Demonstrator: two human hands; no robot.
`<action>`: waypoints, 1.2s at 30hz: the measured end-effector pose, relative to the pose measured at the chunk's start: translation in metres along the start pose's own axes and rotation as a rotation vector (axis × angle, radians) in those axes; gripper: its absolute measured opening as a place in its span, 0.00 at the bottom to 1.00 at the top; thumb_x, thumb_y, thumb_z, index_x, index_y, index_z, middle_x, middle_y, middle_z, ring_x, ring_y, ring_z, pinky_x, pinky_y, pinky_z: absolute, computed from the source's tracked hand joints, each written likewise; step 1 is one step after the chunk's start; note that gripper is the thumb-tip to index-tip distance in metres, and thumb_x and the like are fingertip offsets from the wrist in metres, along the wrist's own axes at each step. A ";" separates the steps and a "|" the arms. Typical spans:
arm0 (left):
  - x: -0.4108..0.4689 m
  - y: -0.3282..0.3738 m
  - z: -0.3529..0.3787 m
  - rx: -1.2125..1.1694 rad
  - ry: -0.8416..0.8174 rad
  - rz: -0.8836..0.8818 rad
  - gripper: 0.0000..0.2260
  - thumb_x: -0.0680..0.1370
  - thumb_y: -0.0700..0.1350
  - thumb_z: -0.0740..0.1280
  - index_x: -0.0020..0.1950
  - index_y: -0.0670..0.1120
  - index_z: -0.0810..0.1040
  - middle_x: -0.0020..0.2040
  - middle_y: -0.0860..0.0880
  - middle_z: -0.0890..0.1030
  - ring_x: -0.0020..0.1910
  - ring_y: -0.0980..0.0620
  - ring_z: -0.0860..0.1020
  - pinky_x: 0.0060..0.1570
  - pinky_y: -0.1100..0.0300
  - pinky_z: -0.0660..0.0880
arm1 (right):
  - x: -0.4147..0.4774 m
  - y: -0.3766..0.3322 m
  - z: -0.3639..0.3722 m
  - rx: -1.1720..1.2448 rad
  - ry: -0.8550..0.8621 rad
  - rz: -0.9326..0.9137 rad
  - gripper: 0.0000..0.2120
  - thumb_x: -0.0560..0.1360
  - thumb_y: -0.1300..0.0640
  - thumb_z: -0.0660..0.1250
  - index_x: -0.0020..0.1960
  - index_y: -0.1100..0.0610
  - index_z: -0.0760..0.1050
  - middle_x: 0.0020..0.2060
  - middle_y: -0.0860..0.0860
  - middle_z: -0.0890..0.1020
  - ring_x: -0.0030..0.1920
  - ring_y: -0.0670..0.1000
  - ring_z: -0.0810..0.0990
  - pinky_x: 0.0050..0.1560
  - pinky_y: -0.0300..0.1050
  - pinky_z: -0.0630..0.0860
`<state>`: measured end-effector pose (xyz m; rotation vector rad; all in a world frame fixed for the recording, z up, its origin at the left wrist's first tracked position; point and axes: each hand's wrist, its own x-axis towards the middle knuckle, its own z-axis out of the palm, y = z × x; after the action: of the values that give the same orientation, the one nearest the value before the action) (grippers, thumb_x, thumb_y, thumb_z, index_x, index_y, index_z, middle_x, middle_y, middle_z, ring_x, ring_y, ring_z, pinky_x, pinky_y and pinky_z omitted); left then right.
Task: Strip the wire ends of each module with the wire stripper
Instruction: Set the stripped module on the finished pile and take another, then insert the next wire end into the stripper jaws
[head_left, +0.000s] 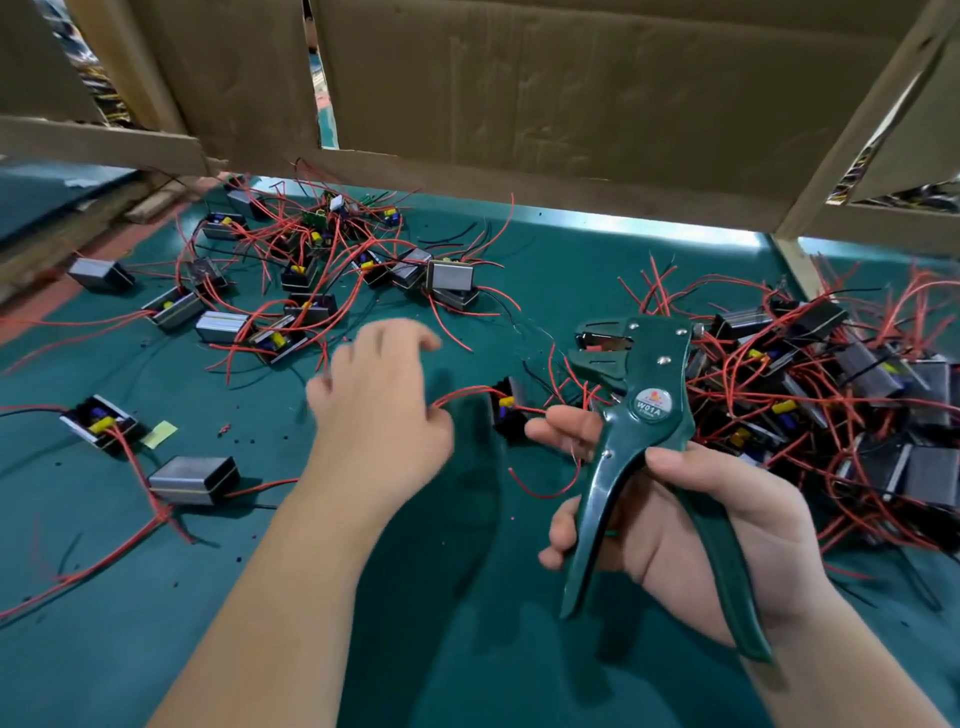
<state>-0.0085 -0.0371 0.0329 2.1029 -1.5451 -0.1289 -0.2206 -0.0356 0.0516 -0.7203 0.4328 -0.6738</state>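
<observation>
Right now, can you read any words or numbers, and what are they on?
"W01A": on the round sticker of the wire stripper held in the right hand.
Tiny print under it: too small to read.
Little boxes and cardboard: nothing readable.

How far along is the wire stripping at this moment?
Done, probably: the modules spread at left, though wire ends are too small to check. In hand: the right hand grips the wire stripper; the blurred left hand reaches toward the red wire of the middle module. Left: the tangled pile at right.
</observation>
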 end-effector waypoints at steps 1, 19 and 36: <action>-0.002 0.005 -0.001 -0.061 0.040 0.151 0.23 0.69 0.42 0.66 0.62 0.57 0.68 0.64 0.58 0.70 0.64 0.55 0.64 0.58 0.58 0.55 | 0.000 0.000 0.001 -0.004 -0.016 0.006 0.37 0.58 0.55 0.78 0.63 0.68 0.73 0.65 0.65 0.74 0.36 0.64 0.80 0.41 0.63 0.77; -0.005 0.015 -0.001 -0.411 -0.035 0.350 0.04 0.75 0.45 0.65 0.41 0.53 0.77 0.33 0.60 0.81 0.37 0.61 0.78 0.41 0.73 0.69 | -0.001 -0.003 0.001 0.032 -0.024 0.005 0.38 0.57 0.54 0.78 0.63 0.68 0.73 0.55 0.63 0.78 0.36 0.63 0.79 0.41 0.62 0.77; -0.002 0.024 -0.015 -1.221 -0.192 -0.083 0.05 0.79 0.40 0.65 0.43 0.44 0.78 0.35 0.50 0.84 0.32 0.54 0.81 0.36 0.66 0.76 | 0.002 0.002 0.001 -0.040 0.061 -0.030 0.39 0.53 0.53 0.80 0.60 0.68 0.76 0.49 0.69 0.75 0.35 0.67 0.79 0.39 0.64 0.77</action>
<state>-0.0245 -0.0352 0.0564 1.1593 -0.9973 -1.0308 -0.2178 -0.0348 0.0509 -0.7468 0.4931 -0.7183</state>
